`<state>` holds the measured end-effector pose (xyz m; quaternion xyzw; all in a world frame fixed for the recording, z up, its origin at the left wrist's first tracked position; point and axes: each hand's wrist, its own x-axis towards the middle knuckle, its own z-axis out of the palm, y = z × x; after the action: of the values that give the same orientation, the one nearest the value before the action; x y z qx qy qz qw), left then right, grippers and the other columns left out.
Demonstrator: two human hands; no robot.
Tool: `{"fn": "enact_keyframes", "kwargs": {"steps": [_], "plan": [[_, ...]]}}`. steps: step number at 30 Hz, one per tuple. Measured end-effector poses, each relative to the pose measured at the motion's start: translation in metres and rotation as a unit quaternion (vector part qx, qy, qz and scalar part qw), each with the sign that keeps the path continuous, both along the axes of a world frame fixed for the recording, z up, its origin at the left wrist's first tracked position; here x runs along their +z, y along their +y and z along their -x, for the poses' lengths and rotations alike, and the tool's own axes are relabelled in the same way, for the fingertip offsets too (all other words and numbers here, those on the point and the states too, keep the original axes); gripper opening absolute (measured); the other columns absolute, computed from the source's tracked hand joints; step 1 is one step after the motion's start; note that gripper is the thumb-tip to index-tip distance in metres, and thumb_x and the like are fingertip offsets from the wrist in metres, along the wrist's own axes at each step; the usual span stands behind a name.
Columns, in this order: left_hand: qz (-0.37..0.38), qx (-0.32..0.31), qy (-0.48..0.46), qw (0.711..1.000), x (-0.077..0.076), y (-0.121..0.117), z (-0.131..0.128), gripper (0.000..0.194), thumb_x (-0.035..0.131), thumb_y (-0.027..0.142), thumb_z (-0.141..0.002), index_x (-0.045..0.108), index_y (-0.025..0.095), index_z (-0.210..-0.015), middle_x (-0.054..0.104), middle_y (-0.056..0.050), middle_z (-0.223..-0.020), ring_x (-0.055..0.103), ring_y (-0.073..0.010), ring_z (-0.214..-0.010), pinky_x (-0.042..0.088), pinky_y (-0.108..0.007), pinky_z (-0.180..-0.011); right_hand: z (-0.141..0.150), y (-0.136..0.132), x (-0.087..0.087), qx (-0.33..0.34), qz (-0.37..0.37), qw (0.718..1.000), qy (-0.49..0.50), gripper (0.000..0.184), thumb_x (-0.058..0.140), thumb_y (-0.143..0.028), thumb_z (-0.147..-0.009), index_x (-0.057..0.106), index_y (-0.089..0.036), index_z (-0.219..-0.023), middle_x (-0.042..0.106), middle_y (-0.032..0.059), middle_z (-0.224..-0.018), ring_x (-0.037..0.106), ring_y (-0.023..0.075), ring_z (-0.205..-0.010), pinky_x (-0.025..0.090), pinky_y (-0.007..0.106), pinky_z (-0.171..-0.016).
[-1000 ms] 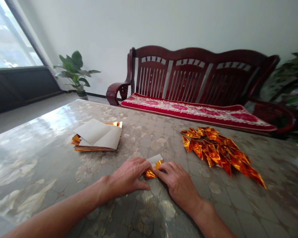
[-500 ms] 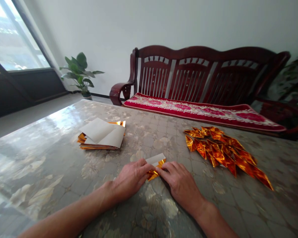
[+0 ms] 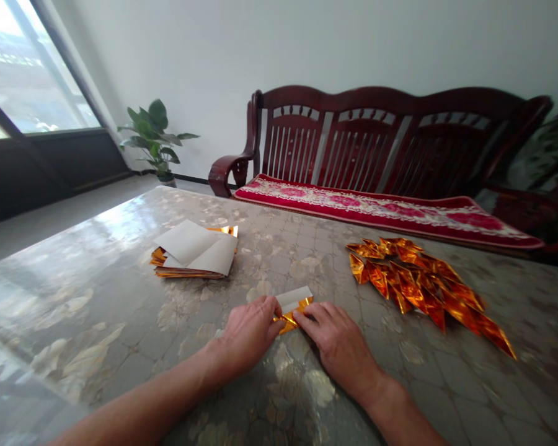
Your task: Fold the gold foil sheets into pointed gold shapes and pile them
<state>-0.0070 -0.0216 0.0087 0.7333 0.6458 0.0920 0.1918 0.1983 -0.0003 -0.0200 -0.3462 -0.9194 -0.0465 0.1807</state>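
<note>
Between my hands, on the table, lies a partly folded sheet of gold foil paper (image 3: 294, 300), its white back showing along the far strip and its gold side nearer me. My left hand (image 3: 253, 328) has its fingers closed on the left end of the paper. My right hand (image 3: 331, 331) pinches the right end, thumb and fingertips close together. Some of the folds are hidden under the fingers. Left of the hands sits a stack of foil paper sheets (image 3: 199, 248), white side up on top with gold edges below. On the right lies a pile of folded gold foil pieces (image 3: 413, 272).
The table (image 3: 167, 347) has a glossy floral cover that reflects window light at the left. Behind it stands a dark red wooden bench (image 3: 372, 139) with a red patterned cushion (image 3: 353, 201). A potted plant (image 3: 153, 136) stands near the window.
My left fingers have shifted slightly along the foil paper, and more gold shows between the hands. My right hand keeps nearly the same place. The whole view has shifted a little.
</note>
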Motion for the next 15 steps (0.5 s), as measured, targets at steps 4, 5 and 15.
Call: {"fn": "enact_keyframes", "kwargs": {"steps": [4, 5, 15], "plan": [[-0.013, 0.007, 0.016, 1.000, -0.0005, 0.0018, -0.0028, 0.010, 0.056, 0.034, -0.090, 0.060, 0.024, -0.091, 0.065, -0.001, -0.096, 0.066, -0.0204, -0.086, 0.043, -0.029, -0.069, 0.0000, -0.0004, 0.0004, 0.000, -0.006, 1.000, 0.000, 0.027, 0.057, -0.016, -0.093, 0.063, -0.022, -0.119, 0.065, 0.0064, -0.103, 0.053, 0.0227, -0.095, 0.042, 0.035, -0.081], [-0.016, 0.008, 0.017, 1.000, -0.0012, 0.0016, -0.0029, 0.010, 0.056, 0.034, -0.090, 0.060, 0.024, -0.090, 0.064, -0.001, -0.096, 0.066, -0.0201, -0.085, 0.043, -0.028, -0.069, 0.0001, -0.0006, 0.0005, 0.000, -0.006, 1.000, -0.001, 0.026, 0.057, -0.016, -0.093, 0.064, -0.022, -0.118, 0.065, 0.0064, -0.103, 0.053, 0.0226, -0.095, 0.042, 0.035, -0.081], [-0.063, -0.014, 0.087, 0.994, 0.0014, 0.0014, -0.0090, 0.015, 0.049, 0.028, -0.092, 0.060, 0.022, -0.084, 0.065, -0.002, -0.087, 0.065, -0.0210, -0.080, 0.040, -0.029, -0.065, 0.0011, -0.0008, 0.0000, -0.001, -0.018, 1.000, -0.004, 0.025, 0.058, -0.017, -0.094, 0.064, -0.022, -0.117, 0.065, 0.0053, -0.101, 0.054, 0.0219, -0.093, 0.043, 0.034, -0.079]]}}
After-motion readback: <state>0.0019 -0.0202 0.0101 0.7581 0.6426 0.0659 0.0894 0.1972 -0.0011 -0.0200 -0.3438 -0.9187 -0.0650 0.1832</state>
